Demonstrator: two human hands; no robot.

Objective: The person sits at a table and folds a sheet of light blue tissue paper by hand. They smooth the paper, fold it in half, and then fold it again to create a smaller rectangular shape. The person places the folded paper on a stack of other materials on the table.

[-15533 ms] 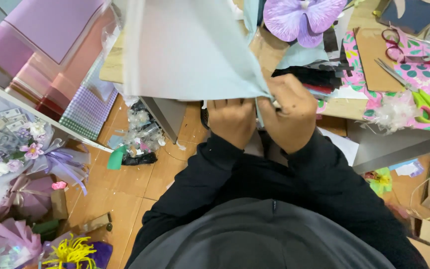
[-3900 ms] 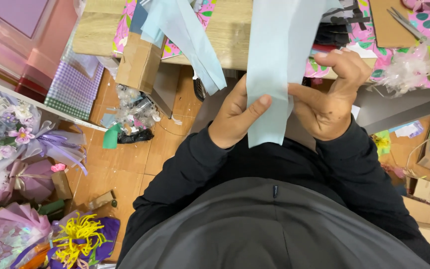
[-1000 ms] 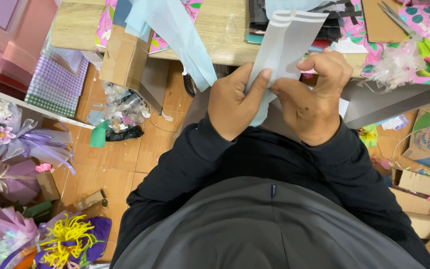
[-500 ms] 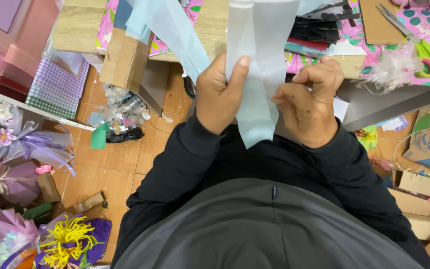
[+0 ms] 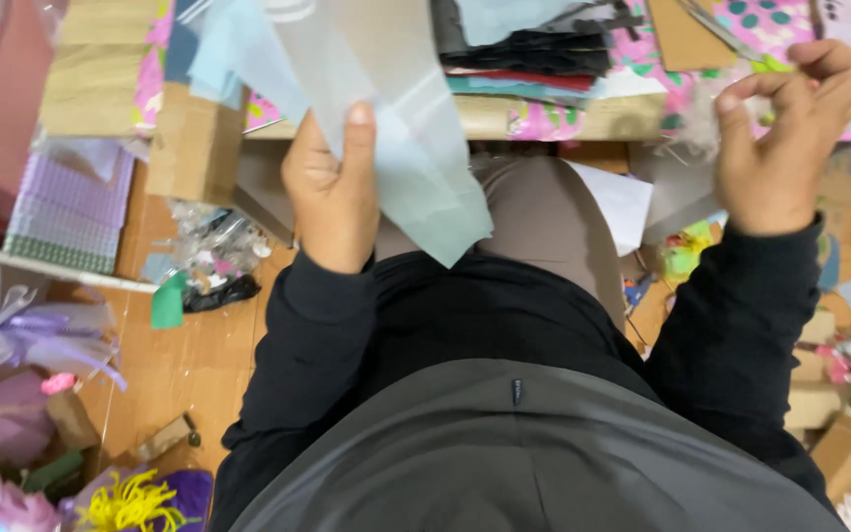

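Pinching pale blue paper (image 5: 416,167) in left hand (image 5: 332,192), right hand (image 5: 780,128) loosely curled, holding nothing.

Open room lies between the left hand (image 5: 332,192) and right hand (image 5: 780,128); the cluttered table (image 5: 544,116) blocks beyond.

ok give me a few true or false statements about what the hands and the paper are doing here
1. The left hand holds the pale blue paper sheet. True.
2. The right hand grips the same sheet. False: it is raised well to the side, apart from the sheet.
3. Both sleeves are black. True.
4. The sheet lies flat on the floor. False: it is held up in front of the wooden table edge.
5. Yellow fringed material lies at the lower left. True.
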